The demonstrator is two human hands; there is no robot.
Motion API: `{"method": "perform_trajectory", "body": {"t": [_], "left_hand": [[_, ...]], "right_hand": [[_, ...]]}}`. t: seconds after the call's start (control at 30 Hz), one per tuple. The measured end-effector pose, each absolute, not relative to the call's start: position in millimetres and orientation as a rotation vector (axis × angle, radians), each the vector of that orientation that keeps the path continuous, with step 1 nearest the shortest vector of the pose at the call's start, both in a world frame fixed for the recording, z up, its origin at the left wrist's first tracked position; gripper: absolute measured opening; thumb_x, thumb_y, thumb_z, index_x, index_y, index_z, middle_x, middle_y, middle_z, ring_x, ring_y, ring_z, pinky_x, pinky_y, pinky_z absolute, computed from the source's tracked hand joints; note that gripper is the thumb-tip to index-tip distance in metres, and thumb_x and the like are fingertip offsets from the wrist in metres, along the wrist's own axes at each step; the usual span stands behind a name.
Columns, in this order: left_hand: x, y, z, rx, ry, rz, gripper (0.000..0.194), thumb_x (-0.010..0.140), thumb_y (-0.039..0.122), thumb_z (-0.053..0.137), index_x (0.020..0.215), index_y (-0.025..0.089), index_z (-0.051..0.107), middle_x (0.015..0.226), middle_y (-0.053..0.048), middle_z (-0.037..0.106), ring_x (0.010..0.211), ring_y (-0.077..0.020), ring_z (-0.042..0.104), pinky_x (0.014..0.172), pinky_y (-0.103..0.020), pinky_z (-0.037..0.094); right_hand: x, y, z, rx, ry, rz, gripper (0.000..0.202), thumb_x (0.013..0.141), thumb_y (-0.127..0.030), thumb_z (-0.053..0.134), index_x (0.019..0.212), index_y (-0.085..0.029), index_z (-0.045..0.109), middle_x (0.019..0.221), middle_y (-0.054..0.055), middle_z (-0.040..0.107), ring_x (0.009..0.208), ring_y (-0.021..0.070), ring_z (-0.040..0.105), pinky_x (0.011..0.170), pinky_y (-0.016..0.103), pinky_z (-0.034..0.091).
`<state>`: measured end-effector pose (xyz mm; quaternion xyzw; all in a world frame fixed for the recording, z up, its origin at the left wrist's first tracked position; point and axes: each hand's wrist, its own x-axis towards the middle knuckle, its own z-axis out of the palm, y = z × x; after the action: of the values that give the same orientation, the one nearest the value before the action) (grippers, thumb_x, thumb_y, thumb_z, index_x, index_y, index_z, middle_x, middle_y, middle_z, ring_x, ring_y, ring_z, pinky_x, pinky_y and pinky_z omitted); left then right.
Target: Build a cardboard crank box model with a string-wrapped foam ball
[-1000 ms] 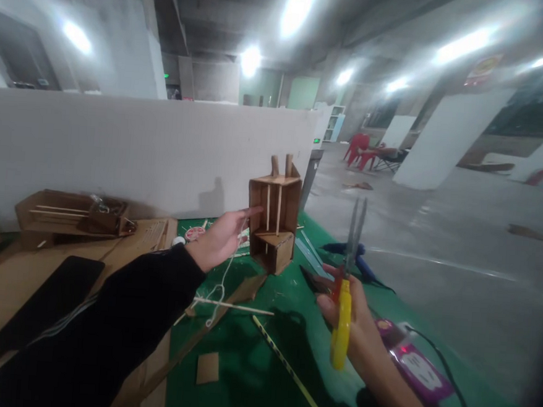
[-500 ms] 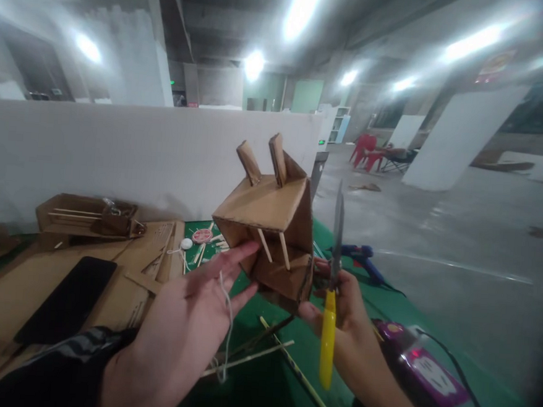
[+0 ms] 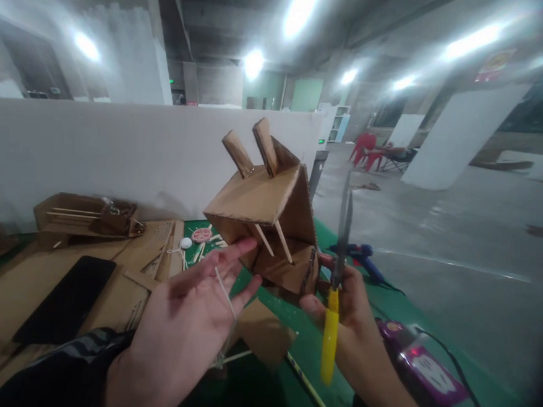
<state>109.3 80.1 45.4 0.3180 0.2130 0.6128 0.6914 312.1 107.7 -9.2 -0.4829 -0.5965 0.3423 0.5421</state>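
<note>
A cardboard box model [image 3: 253,196] is held up in front of me, tilted, with two cardboard strips sticking up from its top and two thin wooden sticks [image 3: 284,241] across its open front. My left hand [image 3: 184,321] grips its left side between spread fingers, and a white string [image 3: 225,290] hangs across those fingers. At the lower right corner, my right hand [image 3: 350,314] pinches the box with thumb and fingers. That same hand also carries yellow-handled scissors [image 3: 331,331], their blades pointing up. A loose cardboard flap [image 3: 265,330] shows beneath the box.
On the green table, cardboard sheets [image 3: 147,257] and a black phone-like slab [image 3: 67,301] lie left. Another cardboard model [image 3: 84,215] stands behind them. A blue glue gun [image 3: 363,259] and a purple power strip [image 3: 427,366] with a cable are right. A white partition [image 3: 117,155] rises behind.
The box has tipped further to the left, its top strips shifting left and up. A cardboard flap now shows below it. The scissors have turned slightly and their blades look a little apart.
</note>
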Motion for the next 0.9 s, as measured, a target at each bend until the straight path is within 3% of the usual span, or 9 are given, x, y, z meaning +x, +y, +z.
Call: {"method": "perform_trajectory", "body": {"t": [0.13, 0.33, 0.47, 0.67, 0.77, 0.9], "left_hand": [[109, 79, 44, 0.713, 0.496, 1.372, 0.034, 0.094, 0.033, 0.045, 0.100, 0.020, 0.075, 0.137, -0.009, 0.059, 0.139, -0.0279, 0.038, 0.108, -0.047, 0.042], [114, 78, 43, 0.791, 0.560, 1.349, 0.033, 0.094, 0.034, 0.046, 0.103, 0.022, 0.075, 0.134, -0.006, 0.061, 0.139, -0.0294, 0.038, 0.114, -0.050, 0.034], [110, 80, 19, 0.863, 0.759, 1.286, 0.030, 0.091, 0.041, 0.056, 0.110, 0.024, 0.073, 0.139, -0.004, 0.057, 0.139, -0.0302, 0.036, 0.117, -0.051, 0.025], [94, 76, -31, 0.860, 1.006, 1.230, 0.049, 0.073, 0.057, 0.072, 0.111, 0.025, 0.073, 0.140, -0.007, 0.056, 0.137, -0.0342, 0.039, 0.117, -0.053, 0.024], [90, 71, -38, 0.877, 1.028, 1.196, 0.058, 0.068, 0.063, 0.073, 0.111, 0.024, 0.073, 0.143, -0.009, 0.053, 0.139, -0.0349, 0.036, 0.117, -0.054, 0.024], [86, 64, -38, 1.080, 1.058, 1.125, 0.051, 0.081, 0.058, 0.063, 0.121, 0.028, 0.067, 0.147, -0.006, 0.048, 0.142, -0.0315, 0.032, 0.119, -0.052, 0.017]], "right_hand": [[312, 105, -8, -1.120, -1.458, 0.821, 0.060, 0.079, -0.051, 0.067, 0.126, -0.030, 0.037, 0.126, 0.008, 0.052, 0.113, 0.0285, 0.054, 0.097, 0.046, 0.045], [312, 107, -16, -1.167, -1.507, 0.808, 0.067, 0.071, -0.044, 0.076, 0.123, -0.027, 0.038, 0.126, 0.009, 0.052, 0.116, 0.0283, 0.052, 0.094, 0.039, 0.047], [313, 105, -25, -1.223, -1.478, 1.017, 0.067, 0.070, -0.050, 0.074, 0.122, -0.025, 0.040, 0.131, 0.012, 0.052, 0.125, 0.0315, 0.048, 0.101, 0.045, 0.043], [341, 104, -52, -1.337, -1.406, 1.051, 0.066, 0.068, -0.051, 0.076, 0.123, -0.026, 0.048, 0.143, 0.012, 0.047, 0.131, 0.0361, 0.045, 0.108, 0.053, 0.036], [366, 104, -60, -1.221, -1.344, 1.005, 0.058, 0.071, -0.047, 0.074, 0.123, -0.030, 0.053, 0.138, 0.011, 0.054, 0.128, 0.0356, 0.049, 0.103, 0.049, 0.044], [391, 96, -48, -1.135, -1.209, 1.044, 0.050, 0.075, -0.048, 0.068, 0.122, -0.032, 0.063, 0.128, 0.013, 0.063, 0.114, 0.0377, 0.061, 0.093, 0.047, 0.053]]}}
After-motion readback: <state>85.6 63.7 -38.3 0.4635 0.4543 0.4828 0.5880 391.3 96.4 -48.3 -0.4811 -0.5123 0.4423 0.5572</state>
